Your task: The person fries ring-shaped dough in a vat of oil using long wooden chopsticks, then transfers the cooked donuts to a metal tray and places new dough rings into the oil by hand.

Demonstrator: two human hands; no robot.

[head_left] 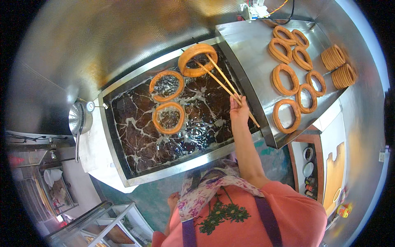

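Long wooden chopsticks (222,80) are gripped in my right hand (240,110), its fingers closed round them. Their far ends pass through a thick golden fried dough ring (198,51), tilted at the far right of the fryer. Whether it is clear of the dark oil or still touching I cannot tell. Two more dough rings, one farther (176,94) and one nearer (168,130), float in the oil left of the chopsticks. Low by my side, away from the fryer, is my left hand (173,200); its fingers are too small and hidden to read.
A metal tray (251,45) adjoins the fryer's right side, holding several fried rings, some stacked at its right edge. The fryer's metal rim (173,173) runs in front of me. Left of it are a dial thermometer (90,106) and a perforated metal ladle (75,119).
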